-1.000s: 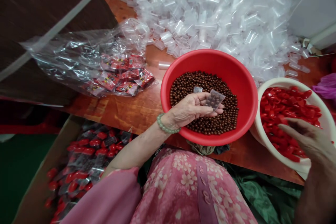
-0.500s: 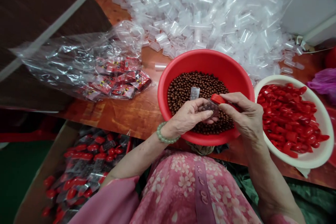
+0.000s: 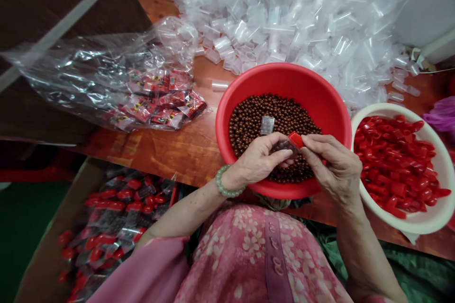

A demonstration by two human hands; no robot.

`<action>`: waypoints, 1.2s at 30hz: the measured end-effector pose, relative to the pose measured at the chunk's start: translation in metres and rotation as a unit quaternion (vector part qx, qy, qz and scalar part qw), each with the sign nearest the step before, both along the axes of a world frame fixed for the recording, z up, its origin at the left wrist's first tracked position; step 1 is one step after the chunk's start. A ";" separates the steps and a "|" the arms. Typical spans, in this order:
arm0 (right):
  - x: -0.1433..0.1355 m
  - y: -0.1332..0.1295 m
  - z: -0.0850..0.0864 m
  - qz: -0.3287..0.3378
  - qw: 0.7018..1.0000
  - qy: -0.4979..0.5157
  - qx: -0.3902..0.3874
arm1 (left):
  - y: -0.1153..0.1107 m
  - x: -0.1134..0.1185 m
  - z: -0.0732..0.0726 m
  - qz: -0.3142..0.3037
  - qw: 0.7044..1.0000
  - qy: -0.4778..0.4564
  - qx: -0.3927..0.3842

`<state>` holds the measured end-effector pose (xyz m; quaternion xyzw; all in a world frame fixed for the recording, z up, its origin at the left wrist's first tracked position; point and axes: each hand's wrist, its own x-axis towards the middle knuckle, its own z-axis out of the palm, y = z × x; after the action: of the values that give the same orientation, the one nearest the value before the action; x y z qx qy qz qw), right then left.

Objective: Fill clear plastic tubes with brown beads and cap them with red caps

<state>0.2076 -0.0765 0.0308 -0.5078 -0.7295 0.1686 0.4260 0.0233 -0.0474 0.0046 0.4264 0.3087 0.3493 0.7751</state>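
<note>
Since a second ago my right hand (image 3: pixel 334 163) has left the white bowl of red caps (image 3: pixel 433 218) on the right and come across to meet my left hand (image 3: pixel 259 161) over the near side of the red bowl (image 3: pixel 227 118). A red cap (image 3: pixel 295 139) now sits pinched between my right thumb and forefinger, where earlier those fingers were empty among the caps.

My left hand's fingers are curled around a small clear tube (image 3: pixel 282 146) filled with brown beads; only part of the tube shows between the fingers. The tube lies roughly left to right, its open end pointing right toward my other hand. The cap touches that right end, just above my left fingertips, so the two pieces meet along the tube's long axis. My right hand is the nearer one to the cap end, and my left steadies the body of the tube.

Under both hands the red bowl holds loose brown beads (image 3: pixel 249 118), with another small clear tube (image 3: pixel 267 125) lying on them. Far across the table (image 3: pixel 170 151) is a heap of empty clear tubes (image 3: pixel 284 14), and to the left a plastic bag of red packets (image 3: pixel 159 99). A box of capped tubes (image 3: pixel 117 213) sits near left, below the table edge.
</note>
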 end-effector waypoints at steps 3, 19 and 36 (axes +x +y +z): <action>0.001 -0.001 -0.002 0.022 0.998 -0.052 0.038 | -0.002 0.000 -0.001 0.013 0.995 0.067 0.072; -0.016 -0.002 -0.007 -0.014 0.998 0.011 0.059 | 0.001 0.002 0.003 0.044 0.997 0.008 0.060; -0.026 -0.001 -0.023 -0.076 0.987 0.130 0.055 | 0.002 0.001 0.000 0.022 0.988 0.078 0.132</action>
<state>0.1821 -0.0775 0.0075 -0.5113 -0.6355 0.1595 0.5561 0.0245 -0.0450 0.0050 0.5442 0.3283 0.3695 0.6779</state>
